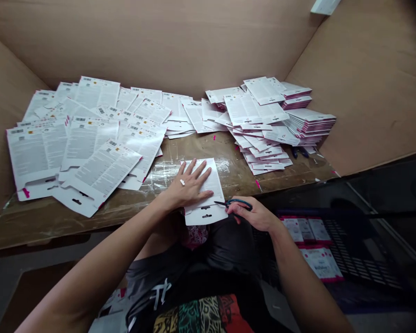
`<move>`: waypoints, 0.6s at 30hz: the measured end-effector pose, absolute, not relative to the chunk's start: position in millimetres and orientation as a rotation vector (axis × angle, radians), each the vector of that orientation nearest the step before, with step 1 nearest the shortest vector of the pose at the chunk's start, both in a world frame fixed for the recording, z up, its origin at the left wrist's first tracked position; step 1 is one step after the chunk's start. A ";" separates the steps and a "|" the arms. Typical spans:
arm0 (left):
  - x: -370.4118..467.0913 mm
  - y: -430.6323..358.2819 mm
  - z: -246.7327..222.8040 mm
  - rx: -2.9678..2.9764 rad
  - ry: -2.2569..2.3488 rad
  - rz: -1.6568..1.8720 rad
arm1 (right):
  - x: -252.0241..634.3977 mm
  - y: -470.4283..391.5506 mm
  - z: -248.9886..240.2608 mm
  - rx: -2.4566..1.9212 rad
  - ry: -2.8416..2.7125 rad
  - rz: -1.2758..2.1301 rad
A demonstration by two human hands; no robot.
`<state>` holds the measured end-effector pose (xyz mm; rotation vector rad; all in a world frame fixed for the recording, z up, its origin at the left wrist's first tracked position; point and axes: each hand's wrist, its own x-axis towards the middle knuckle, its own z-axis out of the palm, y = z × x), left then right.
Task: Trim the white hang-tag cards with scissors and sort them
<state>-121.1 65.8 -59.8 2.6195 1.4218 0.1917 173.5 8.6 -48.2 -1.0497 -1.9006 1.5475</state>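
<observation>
A white printed card package lies at the table's front edge, its end with the hanging hole sticking out toward me. My left hand rests flat on it, fingers spread, with a small white scrap on its back. My right hand holds scissors with dark blue handles. Their dark blade points left and lies over the package near its fold line, above the hanging hole. Whether the blade is in the card or only on it, I cannot tell.
Loose white packages are heaped at the left and back. Stacked packages stand at the right, with a dark blue-handled tool beside them. Cardboard walls enclose the table. A dark blue crate with pink-edged packages sits lower right.
</observation>
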 end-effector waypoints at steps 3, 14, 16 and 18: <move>-121.3 68.4 -64.4 2.624 1.432 0.210 | 175.4 7.1 -45.9 -1.049 -1.899 1.555; -118.8 68.9 -67.0 2.648 1.456 0.188 | 168.1 8.1 -66.3 -1.007 -1.696 1.823; -118.9 70.0 -66.4 2.648 1.455 0.200 | 169.3 4.3 -67.7 -0.912 -1.739 1.973; -119.5 70.3 -64.2 2.658 1.437 0.239 | 171.8 1.4 -67.3 -0.842 -1.690 1.963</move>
